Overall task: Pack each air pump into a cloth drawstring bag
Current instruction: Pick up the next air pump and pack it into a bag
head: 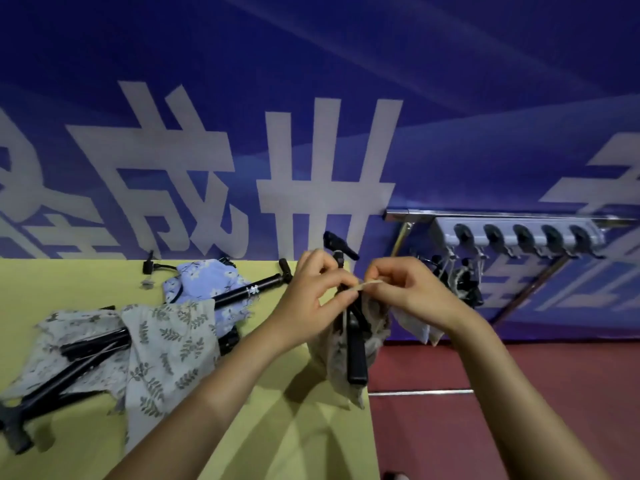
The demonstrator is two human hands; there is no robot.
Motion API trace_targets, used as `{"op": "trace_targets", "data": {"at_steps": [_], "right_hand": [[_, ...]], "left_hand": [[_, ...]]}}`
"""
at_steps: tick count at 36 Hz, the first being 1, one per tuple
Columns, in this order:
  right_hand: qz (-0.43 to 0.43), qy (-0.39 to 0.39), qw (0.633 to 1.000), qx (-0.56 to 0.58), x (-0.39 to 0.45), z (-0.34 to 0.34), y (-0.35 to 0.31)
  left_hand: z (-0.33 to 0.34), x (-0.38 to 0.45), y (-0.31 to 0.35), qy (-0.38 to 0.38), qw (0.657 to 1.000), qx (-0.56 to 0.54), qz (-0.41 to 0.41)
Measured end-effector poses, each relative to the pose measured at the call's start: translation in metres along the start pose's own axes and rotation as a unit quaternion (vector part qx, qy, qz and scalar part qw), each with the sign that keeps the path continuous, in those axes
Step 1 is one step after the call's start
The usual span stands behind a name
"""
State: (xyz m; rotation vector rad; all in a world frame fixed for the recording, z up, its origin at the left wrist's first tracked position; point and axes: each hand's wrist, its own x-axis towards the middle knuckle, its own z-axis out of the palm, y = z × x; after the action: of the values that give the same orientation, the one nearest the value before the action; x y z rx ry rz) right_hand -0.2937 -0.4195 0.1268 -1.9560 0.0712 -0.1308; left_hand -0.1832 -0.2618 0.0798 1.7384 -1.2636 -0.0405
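Table, left: leaf-print cloth bags lie over black pumps on the yellow table.
Behind these: blue floral bag with a black air pump across it.
Left hand: fingers pinched narrow on a tan drawstring.
Held item: upright pump partly inside a cloth bag, at the table's right edge.
Right hand: fingers pinched on the same drawstring.
Right, beyond: grey hook rack against the blue banner.

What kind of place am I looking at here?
Probably a sports hall or event venue, used as a makeshift packing spot: a big blue banner with white characters, red floor like a court's, and a yellow-covered table.
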Motion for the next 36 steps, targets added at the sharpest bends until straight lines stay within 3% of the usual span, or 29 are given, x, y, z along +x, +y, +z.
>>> {"op": "trace_targets", "data": {"at_steps": [5, 9, 13, 18, 23, 28, 36], "right_hand": [[-0.006, -0.002, 0.998, -0.069, -0.014, -0.066, 0.037], [-0.035, 0.004, 0.995, -0.097, -0.028, -0.115, 0.073], [-0.041, 0.018, 0.999, 0.013, -0.05, -0.167, 0.111], [-0.004, 0.08, 0.983, 0.164, -0.081, -0.22, 0.152], [0.021, 0.11, 0.977, 0.18, -0.093, -0.263, 0.182], [0.049, 0.13, 0.971, 0.194, -0.098, -0.295, 0.207], [0.101, 0.163, 0.964, 0.185, -0.104, -0.33, 0.259]], "left_hand": [[0.054, 0.042, 0.021, -0.04, 0.999, 0.02, -0.005], [0.096, 0.074, 0.032, -0.027, 0.987, 0.149, 0.049], [0.15, 0.106, 0.052, -0.048, 0.965, 0.251, 0.058], [0.213, 0.146, 0.078, -0.084, 0.96, 0.254, 0.085], [0.27, 0.174, 0.087, -0.146, 0.972, 0.183, -0.025], [0.319, 0.196, 0.08, -0.16, 0.974, 0.093, -0.129], [0.371, 0.224, 0.06, -0.191, 0.958, 0.076, -0.199]]}}
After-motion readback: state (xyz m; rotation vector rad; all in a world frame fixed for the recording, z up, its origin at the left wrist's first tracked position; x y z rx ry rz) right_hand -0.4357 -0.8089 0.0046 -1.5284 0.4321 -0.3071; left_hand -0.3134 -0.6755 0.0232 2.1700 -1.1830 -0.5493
